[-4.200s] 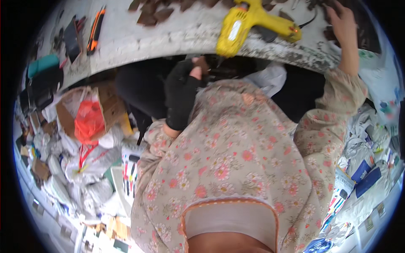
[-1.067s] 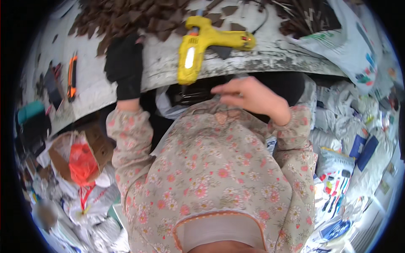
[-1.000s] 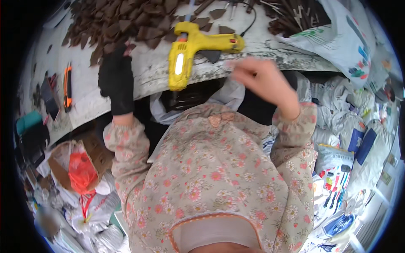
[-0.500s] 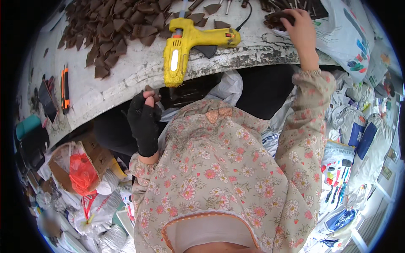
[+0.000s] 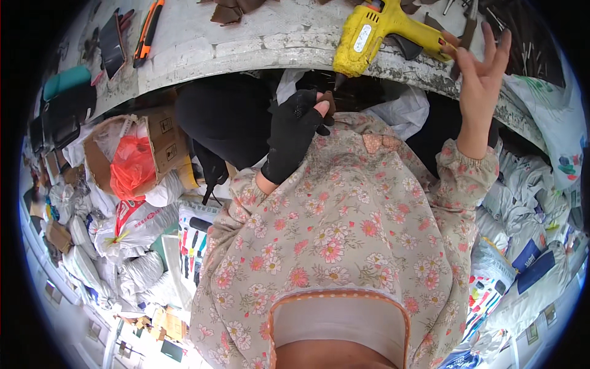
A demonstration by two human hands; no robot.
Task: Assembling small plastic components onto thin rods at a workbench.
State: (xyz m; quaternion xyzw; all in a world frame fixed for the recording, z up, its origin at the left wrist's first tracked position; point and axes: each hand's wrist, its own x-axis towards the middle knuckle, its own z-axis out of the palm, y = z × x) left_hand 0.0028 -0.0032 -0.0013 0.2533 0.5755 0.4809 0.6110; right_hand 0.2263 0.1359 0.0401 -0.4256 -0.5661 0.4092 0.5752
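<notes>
My left hand (image 5: 294, 136), in a black fingerless glove, is closed over my lap. Its bare fingertips pinch a small folded brown piece (image 5: 330, 106), material unclear. At the right, by the table edge, my right hand (image 5: 478, 77) is bare. Thumb and forefinger appear to pinch a long narrow brown piece (image 5: 469, 29), partly hidden by the fingers; the other fingers are spread upward. Between the hands a yellow glue gun (image 5: 362, 38) lies on the table with its nozzle over the front edge. Its handle end reaches to my right fingers.
Several brown pieces (image 5: 232, 11) lie at the table's far side. An orange and black utility knife (image 5: 147, 34) rests at the left. Dark thin sticks (image 5: 531, 52) pile at the far right, beside a white plastic bag (image 5: 556, 123). A cardboard box (image 5: 161, 138) stands at lower left.
My right hand has left the pile of brown tubes and come nearer, apparently with a long brown piece. The view has shifted left; my left hand still pinches its small brown piece.
</notes>
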